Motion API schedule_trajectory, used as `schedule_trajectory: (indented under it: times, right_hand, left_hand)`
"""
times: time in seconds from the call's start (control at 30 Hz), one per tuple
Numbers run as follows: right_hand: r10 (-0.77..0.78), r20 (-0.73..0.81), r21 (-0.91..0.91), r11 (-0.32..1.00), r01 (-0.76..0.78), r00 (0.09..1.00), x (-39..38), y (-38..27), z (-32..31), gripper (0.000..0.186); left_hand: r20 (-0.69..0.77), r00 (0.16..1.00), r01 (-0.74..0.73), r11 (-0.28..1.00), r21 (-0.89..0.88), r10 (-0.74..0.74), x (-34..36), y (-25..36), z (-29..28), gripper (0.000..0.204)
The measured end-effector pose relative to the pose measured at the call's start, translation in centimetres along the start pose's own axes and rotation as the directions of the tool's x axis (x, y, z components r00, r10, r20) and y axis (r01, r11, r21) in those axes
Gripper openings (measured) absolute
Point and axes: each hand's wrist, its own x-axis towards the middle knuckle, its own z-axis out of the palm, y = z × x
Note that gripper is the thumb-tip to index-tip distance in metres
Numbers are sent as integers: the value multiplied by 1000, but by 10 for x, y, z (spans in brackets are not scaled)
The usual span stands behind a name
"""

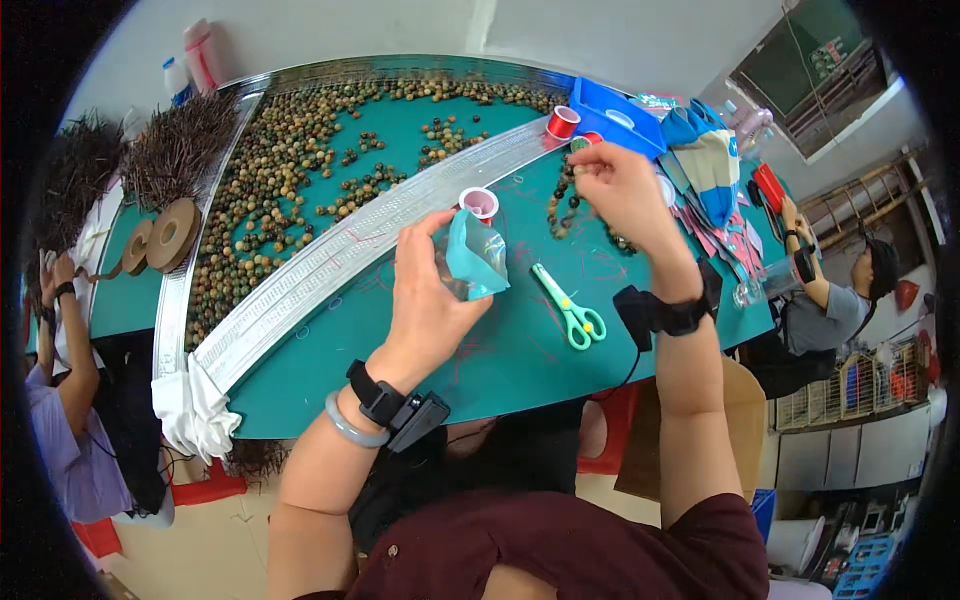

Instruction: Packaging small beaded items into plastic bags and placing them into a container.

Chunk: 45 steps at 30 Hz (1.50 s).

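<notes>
A small teal pouch (468, 258) with a clear side is pinched in my left hand (425, 305), its mouth spread and facing up. My right hand (622, 195) is raised to the right of it, thumb and fingers closed on a string of beads (562, 208). The brown and green beads hang below the fingers, apart from the pouch. More dark beads (622, 242) lie partly hidden by my right wrist. Just beyond the pouch stands a spool (480, 204) with a white rim. Scissors with mint green handles (570, 312) lie on the green table between my forearms.
Loose round beads (265, 185) fill the far left area behind a curved metal ruler-like strip (345, 240). A blue tray (625, 118), a red spool (563, 122) and pink cards (735, 240) sit at right. Tape rolls (172, 235) lie left. Other people work on both sides.
</notes>
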Motion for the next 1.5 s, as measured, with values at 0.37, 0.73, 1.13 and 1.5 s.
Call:
schedule_trajectory:
  times: [0.37,0.73,1.13,1.5]
  right_hand:
    - [-81,98,301,952,48,992,-25,-110,-1,20]
    - [-89,200,531,847,-32,976,-29,-113,6,19]
    - [-185,54,332,930,157,981,-44,-93,29,16]
    - [-217,27,327,924,197,976,-49,-92,35,21]
  left_hand:
    - [-80,997,-20,997,-74,14,-1,-1,1,78]
    - [-104,993,-67,996,-62,60,-1,2,1,82]
    - [-137,983,-126,992,-14,123,-2,1,3,86]
    - [-155,980,-129,991,-25,124,-2,2,3,84]
